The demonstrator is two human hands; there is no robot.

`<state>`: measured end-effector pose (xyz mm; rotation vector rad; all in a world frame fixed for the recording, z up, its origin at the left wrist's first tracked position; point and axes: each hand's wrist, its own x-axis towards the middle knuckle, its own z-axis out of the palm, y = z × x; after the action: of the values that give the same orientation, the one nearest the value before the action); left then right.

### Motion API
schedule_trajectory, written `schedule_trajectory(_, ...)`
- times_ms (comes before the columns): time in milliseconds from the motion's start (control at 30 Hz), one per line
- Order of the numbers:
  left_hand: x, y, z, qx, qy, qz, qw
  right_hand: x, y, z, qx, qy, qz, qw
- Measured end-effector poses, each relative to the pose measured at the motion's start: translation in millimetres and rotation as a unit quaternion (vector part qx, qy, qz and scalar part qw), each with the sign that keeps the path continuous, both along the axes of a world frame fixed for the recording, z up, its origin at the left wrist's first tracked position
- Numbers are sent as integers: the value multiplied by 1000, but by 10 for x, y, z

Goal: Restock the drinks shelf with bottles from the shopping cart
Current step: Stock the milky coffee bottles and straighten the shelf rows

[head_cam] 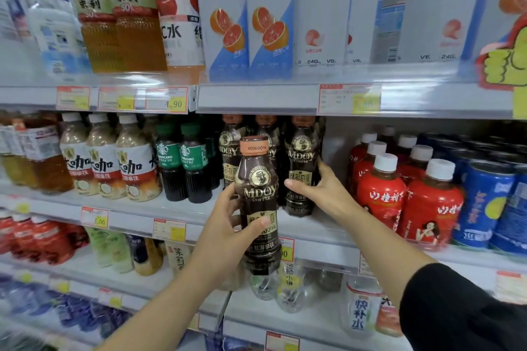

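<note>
While the left hand [228, 225] grips a bottle [261, 199] before the shelf's [131, 216] front edge, unplaced, the right hand [316, 188] clasps a shelved bottle [302, 157].

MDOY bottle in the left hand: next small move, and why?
Probably push the held coffee bottle forward and set it on the shelf beside the stocked bottle that the right hand grips. The left hand holds it upright, in front of the same brand's row, not yet set down.

Coffee bottle [258, 199] said MDOY COFFEE, cap band MODUOQIYA; green bottles [194, 159] read AMERICANO; a price tag [166, 100] showed 4.90.
</note>
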<state>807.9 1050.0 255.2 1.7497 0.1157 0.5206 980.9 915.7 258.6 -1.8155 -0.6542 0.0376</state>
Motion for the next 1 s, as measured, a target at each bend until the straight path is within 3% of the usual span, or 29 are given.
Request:
schedule_trajectory(167, -9, -19, 4, 23, 2, 0, 1000, -192, -112, 96, 24, -4, -2, 1000)
schedule_trajectory(333, 10, -55, 42, 22, -3, -11, 1000, -235, -201, 390, 186, 40, -50, 980)
schedule_trajectory(400, 25, -85, 77, 13, -8, -7, 1000, -82, -116, 506, 209, 75, -70, 973)
schedule_trajectory(600, 20, 3, 56, 11, -8, 6, 1000, 411, 181, 269, 186, 122, -96, 970)
schedule_trajectory(800, 14, 83, 20, 34, 4, 29, 999, 352, 220, 204, 129, 64, -107, 984)
schedule_trajectory(1000, 69, 108, -8, 23, 12, 27, 999, 409, 200, 177, 130, 51, -116, 983)
